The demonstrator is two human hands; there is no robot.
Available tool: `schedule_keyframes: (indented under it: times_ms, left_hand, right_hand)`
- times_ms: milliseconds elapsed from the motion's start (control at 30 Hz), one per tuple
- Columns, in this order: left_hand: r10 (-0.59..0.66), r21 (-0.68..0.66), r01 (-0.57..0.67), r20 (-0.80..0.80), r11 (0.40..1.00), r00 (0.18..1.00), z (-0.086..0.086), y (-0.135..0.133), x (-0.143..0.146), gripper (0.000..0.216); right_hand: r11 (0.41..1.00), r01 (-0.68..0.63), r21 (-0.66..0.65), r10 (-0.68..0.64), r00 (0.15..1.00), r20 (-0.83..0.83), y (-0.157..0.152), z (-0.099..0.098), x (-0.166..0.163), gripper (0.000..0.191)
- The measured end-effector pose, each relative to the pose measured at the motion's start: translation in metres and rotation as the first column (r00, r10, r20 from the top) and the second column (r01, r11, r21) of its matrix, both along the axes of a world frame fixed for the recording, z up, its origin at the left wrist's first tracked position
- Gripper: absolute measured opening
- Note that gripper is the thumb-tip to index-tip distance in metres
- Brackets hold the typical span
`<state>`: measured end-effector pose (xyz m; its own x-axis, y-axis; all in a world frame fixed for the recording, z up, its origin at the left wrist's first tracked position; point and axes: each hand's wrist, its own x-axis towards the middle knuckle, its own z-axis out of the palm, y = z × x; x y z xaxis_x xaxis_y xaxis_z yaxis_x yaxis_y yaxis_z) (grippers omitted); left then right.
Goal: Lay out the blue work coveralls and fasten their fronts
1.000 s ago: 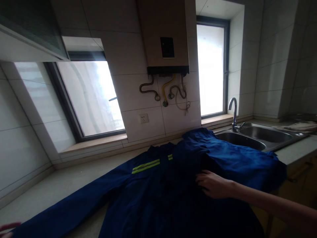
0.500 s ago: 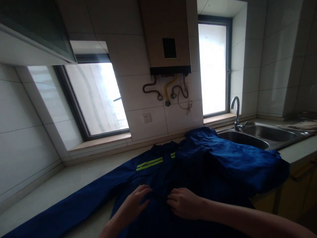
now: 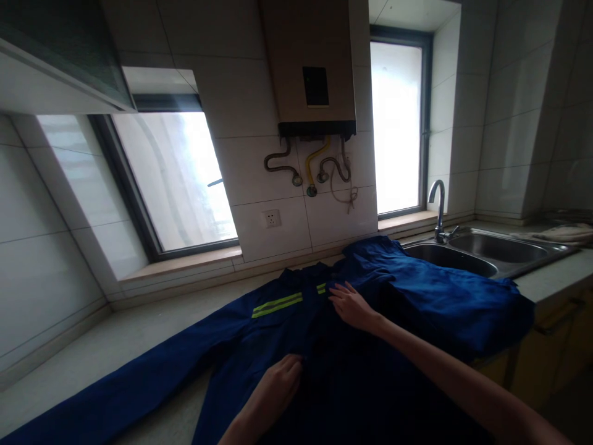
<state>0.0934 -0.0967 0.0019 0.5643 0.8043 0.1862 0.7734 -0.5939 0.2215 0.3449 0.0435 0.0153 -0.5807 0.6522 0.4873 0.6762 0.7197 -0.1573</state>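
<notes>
A dark blue work jacket with yellow-green striped bands on its chest lies across the counter, one sleeve stretched to the lower left. My left hand is on the lower front of it, fingers curled together at the front edge and closed on the cloth. Higher up, my right hand touches the chest just right of the small striped band, its fingers spread. A bunched heap of blue cloth lies to the right, against the jacket; where one ends and the other begins is too dark to tell.
A steel double-bowl sink with a tap is at the right, partly overlapped by the blue cloth. Above the pale counter, a water heater with pipes hangs between two windows. A light cloth lies beyond the sink.
My right hand has moved up the jacket to the chest band, and its fingers have spread. My left hand has shifted slightly right, its fingers drawn together. The view has turned slightly.
</notes>
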Motion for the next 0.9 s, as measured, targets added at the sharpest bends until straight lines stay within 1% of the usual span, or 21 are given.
schedule_keyframes:
  times_ms: [67,100,167,233,300,367,433,500,600,667,733,800,867,900]
  left_hand:
    - [-0.032,-0.005,0.032,-0.014,0.999,0.999,0.002,-0.002,0.0,0.031]
    - [-0.036,-0.024,0.036,-0.002,0.999,0.999,0.002,-0.003,0.0,0.031]
    - [0.01,-0.072,-0.006,0.063,0.997,0.998,0.002,-0.003,-0.001,0.032]
    - [0.078,-0.103,-0.064,0.136,0.993,0.988,0.0,-0.001,-0.001,0.039]
    - [0.087,-0.104,-0.072,0.153,0.992,0.984,-0.002,0.002,0.0,0.047]
    - [0.057,-0.087,-0.047,0.118,0.995,0.991,-0.004,0.004,0.001,0.047]
    - [0.026,-0.055,-0.024,0.044,0.998,0.999,-0.006,0.004,0.001,0.049]
    - [-0.009,-0.003,0.009,-0.063,1.0,0.998,-0.006,0.002,0.001,0.05]
    - [-0.065,0.063,0.081,-0.225,0.995,0.972,-0.004,-0.002,0.001,0.046]
    - [-0.077,0.056,0.095,-0.263,0.994,0.962,0.001,-0.005,0.002,0.043]
    - [-0.066,-0.006,0.066,-0.226,0.998,0.972,0.008,-0.009,0.002,0.043]
    - [-0.03,-0.088,0.019,-0.122,0.996,0.992,0.013,-0.011,0.003,0.043]
    - [0.06,-0.144,-0.058,0.007,0.988,0.998,0.015,-0.01,0.005,0.038]
    - [0.123,-0.158,-0.113,0.057,0.981,0.991,0.014,-0.008,0.008,0.033]
  right_hand:
    - [0.996,0.078,0.037,-0.082,0.99,0.112,0.026,-0.005,0.011,0.036]
    - [0.993,0.113,0.024,-0.116,0.983,0.143,0.035,-0.01,0.015,0.037]
    - [0.984,0.172,-0.052,-0.161,0.971,0.177,0.048,-0.025,0.023,0.042]
    - [0.967,0.201,-0.154,-0.171,0.967,0.189,0.056,-0.042,0.029,0.047]
    - [0.951,0.213,-0.225,-0.176,0.969,0.173,0.062,-0.057,0.033,0.051]
    - [0.943,0.215,-0.254,-0.183,0.973,0.143,0.068,-0.067,0.037,0.053]
    - [0.944,0.212,-0.253,-0.188,0.976,0.114,0.072,-0.071,0.039,0.053]
    - [0.947,0.212,-0.242,-0.192,0.976,0.101,0.075,-0.073,0.041,0.053]
    - [0.945,0.226,-0.238,-0.204,0.972,0.112,0.079,-0.072,0.043,0.052]
    - [0.933,0.252,-0.256,-0.225,0.966,0.128,0.08,-0.07,0.043,0.052]
    - [0.926,0.282,-0.251,-0.254,0.957,0.139,0.078,-0.064,0.043,0.054]
    - [0.94,0.284,-0.189,-0.262,0.956,0.13,0.069,-0.055,0.041,0.054]
    - [0.97,0.224,-0.098,-0.216,0.973,0.087,0.05,-0.044,0.035,0.055]
    - [0.983,0.17,-0.063,-0.167,0.985,0.053,0.037,-0.04,0.031,0.055]
